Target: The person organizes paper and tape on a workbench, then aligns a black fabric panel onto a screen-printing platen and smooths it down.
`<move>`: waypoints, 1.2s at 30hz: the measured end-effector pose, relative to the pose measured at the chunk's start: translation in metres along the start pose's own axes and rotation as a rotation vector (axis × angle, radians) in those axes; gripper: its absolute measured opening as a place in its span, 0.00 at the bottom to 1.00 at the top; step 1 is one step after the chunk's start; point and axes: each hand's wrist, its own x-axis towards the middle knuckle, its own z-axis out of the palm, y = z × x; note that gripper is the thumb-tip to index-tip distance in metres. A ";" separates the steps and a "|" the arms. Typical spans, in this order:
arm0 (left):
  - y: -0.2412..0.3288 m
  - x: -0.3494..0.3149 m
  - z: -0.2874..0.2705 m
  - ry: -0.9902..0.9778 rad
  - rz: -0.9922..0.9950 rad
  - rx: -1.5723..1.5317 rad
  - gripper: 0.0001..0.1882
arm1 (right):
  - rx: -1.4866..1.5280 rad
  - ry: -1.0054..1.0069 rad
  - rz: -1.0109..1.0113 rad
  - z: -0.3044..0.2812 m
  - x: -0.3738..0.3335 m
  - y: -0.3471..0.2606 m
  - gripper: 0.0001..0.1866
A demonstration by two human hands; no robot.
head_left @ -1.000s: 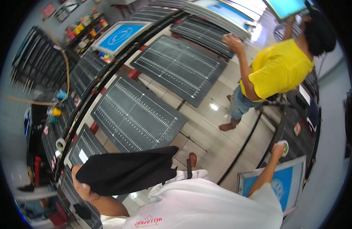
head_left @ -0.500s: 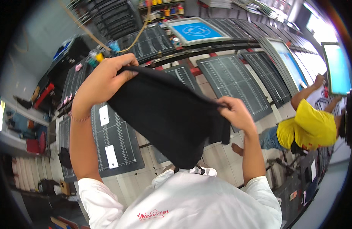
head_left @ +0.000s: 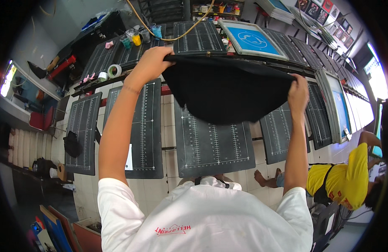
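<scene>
From the head view, my left hand [head_left: 154, 63] is closed on one upper corner of the black cloth [head_left: 227, 90], my right hand [head_left: 298, 95] on the other. The cloth hangs between them, long edge running left to right, across the lengthwise line of the middle board [head_left: 215, 151]; touching, I cannot tell.

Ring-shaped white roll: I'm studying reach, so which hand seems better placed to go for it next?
Probably the left hand: it is nearer the white roll, while the right hand is across the black cloth. Both hands hold the cloth.
</scene>
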 end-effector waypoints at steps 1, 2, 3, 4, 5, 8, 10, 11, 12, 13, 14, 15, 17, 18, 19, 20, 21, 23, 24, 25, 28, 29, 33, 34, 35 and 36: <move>0.005 -0.016 -0.004 0.022 -0.026 0.027 0.09 | 0.018 0.026 -0.021 -0.011 -0.003 -0.005 0.11; 0.014 -0.035 -0.009 0.043 -0.046 0.049 0.10 | 0.062 0.000 -0.005 -0.030 -0.008 -0.015 0.11; 0.025 -0.055 -0.013 0.067 -0.062 0.070 0.10 | 0.104 -0.024 0.012 -0.050 -0.021 -0.022 0.11; 0.039 -0.079 -0.012 0.080 -0.096 0.056 0.10 | 0.120 -0.080 0.043 -0.060 -0.042 -0.017 0.11; 0.055 -0.106 -0.014 0.094 -0.139 0.055 0.12 | 0.152 -0.138 0.071 -0.068 -0.063 -0.014 0.11; 0.077 -0.175 0.028 0.083 -0.287 -0.059 0.14 | 0.186 -0.348 0.142 -0.073 -0.138 -0.004 0.12; 0.076 -0.213 0.074 0.035 -0.379 -0.139 0.15 | 0.172 -0.456 0.193 -0.057 -0.187 0.008 0.12; 0.073 -0.232 0.095 -0.004 -0.428 -0.170 0.15 | 0.158 -0.493 0.217 -0.046 -0.213 0.015 0.12; 0.074 -0.247 0.113 -0.030 -0.450 -0.181 0.14 | 0.188 -0.504 0.213 -0.031 -0.238 0.027 0.12; 0.076 -0.262 0.127 -0.051 -0.476 -0.192 0.13 | 0.220 -0.516 0.205 -0.018 -0.261 0.038 0.12; 0.079 -0.274 0.137 -0.102 -0.532 -0.214 0.11 | 0.194 -0.534 0.176 -0.010 -0.277 0.044 0.11; 0.082 -0.282 0.139 -0.132 -0.557 -0.245 0.11 | 0.199 -0.559 0.179 -0.010 -0.283 0.049 0.11; 0.087 -0.295 0.141 -0.188 -0.599 -0.311 0.11 | 0.202 -0.603 0.185 -0.014 -0.291 0.058 0.11; 0.094 -0.292 0.128 -0.242 -0.611 -0.343 0.11 | 0.201 -0.647 0.289 -0.024 -0.281 0.055 0.11; 0.097 -0.290 0.114 -0.264 -0.622 -0.454 0.10 | 0.253 -0.734 0.348 -0.038 -0.265 0.055 0.11; 0.100 -0.288 0.095 -0.279 -0.640 -0.555 0.09 | 0.315 -0.825 0.402 -0.056 -0.236 0.052 0.11; 0.103 -0.287 0.078 -0.296 -0.660 -0.668 0.09 | 0.367 -0.923 0.458 -0.074 -0.206 0.047 0.11; 0.106 -0.278 0.050 -0.202 -0.743 -0.906 0.07 | 0.352 -0.841 0.400 -0.098 -0.157 0.037 0.11; 0.103 -0.273 0.041 -0.150 -0.782 -1.020 0.06 | 0.376 -0.797 0.386 -0.099 -0.135 0.034 0.11; 0.093 -0.272 0.042 -0.075 -0.851 -1.074 0.05 | 0.392 -0.752 0.369 -0.094 -0.115 0.031 0.10; 0.053 -0.238 0.060 0.108 -0.941 -1.012 0.06 | 0.425 -0.823 0.366 -0.042 -0.072 0.027 0.08; 0.041 -0.216 0.073 0.139 -0.890 -0.852 0.08 | 0.488 -0.849 0.335 -0.011 -0.067 0.040 0.09; -0.032 -0.167 0.143 0.048 -1.029 -0.917 0.09 | 0.481 -0.962 0.224 0.117 -0.052 0.081 0.16; -0.055 -0.166 0.167 0.029 -1.052 -0.941 0.12 | 0.464 -0.910 0.199 0.141 -0.057 0.082 0.19; -0.072 -0.172 0.192 0.005 -1.075 -0.966 0.17 | 0.445 -0.857 0.178 0.162 -0.065 0.083 0.23; -0.071 -0.174 0.213 -0.017 -1.052 -0.838 0.24 | 0.415 -0.806 0.167 0.175 -0.081 0.089 0.26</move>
